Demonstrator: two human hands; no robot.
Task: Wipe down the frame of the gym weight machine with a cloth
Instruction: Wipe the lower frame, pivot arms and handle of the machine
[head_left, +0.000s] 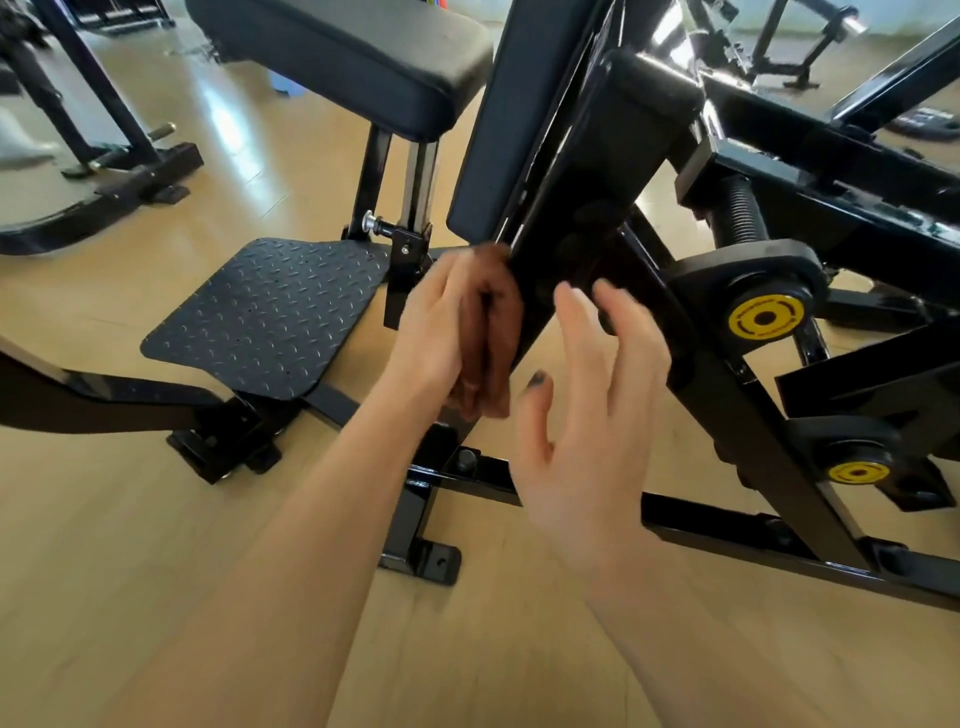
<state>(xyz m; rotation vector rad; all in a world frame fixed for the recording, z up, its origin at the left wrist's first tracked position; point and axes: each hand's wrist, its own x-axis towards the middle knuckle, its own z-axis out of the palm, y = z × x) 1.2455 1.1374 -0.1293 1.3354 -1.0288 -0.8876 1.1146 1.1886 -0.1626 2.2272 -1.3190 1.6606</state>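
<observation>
A black steel weight machine fills the view, and its slanted frame post (587, 218) runs from the top centre down to the floor bars. My left hand (441, 322) grips a bunched brown cloth (498, 317) and presses it against the left edge of that post. To the right, my right hand (587, 405) hovers with its fingers spread and straight, its fingertips close to the post's front face; I cannot tell whether they touch it. The cloth is blurred.
A padded seat (353, 57) sits above a black checker-plate footrest (270, 312). Two yellow-capped pivots (763, 317) stand on the frame at the right. Floor bars (727, 530) cross the wooden floor. Another black machine (98, 156) stands at the far left.
</observation>
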